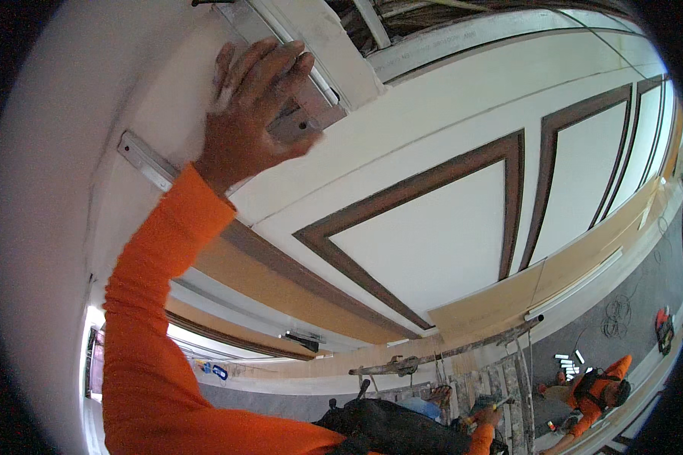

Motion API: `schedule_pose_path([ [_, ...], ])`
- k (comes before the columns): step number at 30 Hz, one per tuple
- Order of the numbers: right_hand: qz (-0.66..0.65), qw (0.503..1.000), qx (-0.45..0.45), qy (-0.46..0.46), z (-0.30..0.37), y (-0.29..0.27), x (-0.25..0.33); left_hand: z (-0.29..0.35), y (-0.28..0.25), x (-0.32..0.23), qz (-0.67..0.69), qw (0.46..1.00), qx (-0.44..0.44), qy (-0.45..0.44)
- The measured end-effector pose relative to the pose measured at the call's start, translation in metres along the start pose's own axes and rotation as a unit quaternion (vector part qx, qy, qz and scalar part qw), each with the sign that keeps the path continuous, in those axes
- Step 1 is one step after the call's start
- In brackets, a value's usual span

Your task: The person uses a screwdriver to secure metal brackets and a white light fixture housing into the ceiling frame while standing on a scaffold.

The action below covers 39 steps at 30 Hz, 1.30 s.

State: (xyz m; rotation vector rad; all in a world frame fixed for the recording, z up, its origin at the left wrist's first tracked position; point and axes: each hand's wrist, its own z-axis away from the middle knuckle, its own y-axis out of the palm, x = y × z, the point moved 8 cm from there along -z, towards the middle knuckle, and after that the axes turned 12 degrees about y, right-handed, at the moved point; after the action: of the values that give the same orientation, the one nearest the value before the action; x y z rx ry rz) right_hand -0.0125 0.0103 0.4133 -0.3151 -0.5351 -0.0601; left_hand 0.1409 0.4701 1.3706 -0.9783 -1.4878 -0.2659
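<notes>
My left hand [252,114] is raised high at the upper left, fingers stretched out and thumb apart. Its palm lies over a metal plate [322,114] with a hole in it, and a narrow light strip [325,87] runs beside the fingertips. The hand hides part of both. Far lower down, my right hand [487,415] is closed around a slim hand tool [502,403] whose exact kind I cannot make out. Below that hand are the wooden slats of a scaffold platform [517,425]. A dark bag or pouch [387,425] sits against my body.
White panels with brown frames [425,235] line the wall. A metal bar [146,161] is fixed near my left wrist. A scaffold pole [448,353] crosses below. On the floor, a co-worker in orange [603,390] is near scattered white pieces [569,365] and a coiled cable [617,315].
</notes>
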Motion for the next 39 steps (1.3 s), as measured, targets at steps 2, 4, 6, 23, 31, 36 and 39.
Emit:
schedule_pose_path([
  [2, -0.059, 0.996, 0.067, -0.006, 0.013, 0.022, 0.048, -0.002, 0.002, 0.008, -0.043, 0.994, 0.066, 0.075],
  [4, -0.146, 0.975, 0.17, 0.001, 0.059, 0.059, 0.128, -0.013, 0.004, 0.02, -0.082, 0.975, 0.129, 0.163],
  [6, -0.209, 0.941, 0.268, -0.001, 0.12, 0.092, 0.209, -0.021, 0.01, 0.031, -0.057, 0.965, 0.162, 0.197],
  [23, -0.039, 0.912, 0.335, -0.233, 0.216, 0.205, 0.315, -0.028, 0.014, 0.036, 0.06, 0.966, 0.168, 0.189],
  [31, -0.16, 0.913, 0.358, -0.114, 0.158, 0.142, 0.27, 0.006, 0.017, 0.016, -0.072, 0.989, 0.094, 0.089],
  [36, -0.159, 0.972, 0.161, 0.055, 0.042, 0.013, 0.1, 0.021, 0.02, 0.01, -0.139, 0.982, 0.128, 0.023],
  [39, -0.084, 0.989, 0.001, 0.12, -0.011, -0.093, -0.047, -0.017, 0.037, -0.015, -0.158, 0.974, 0.158, 0.03],
])
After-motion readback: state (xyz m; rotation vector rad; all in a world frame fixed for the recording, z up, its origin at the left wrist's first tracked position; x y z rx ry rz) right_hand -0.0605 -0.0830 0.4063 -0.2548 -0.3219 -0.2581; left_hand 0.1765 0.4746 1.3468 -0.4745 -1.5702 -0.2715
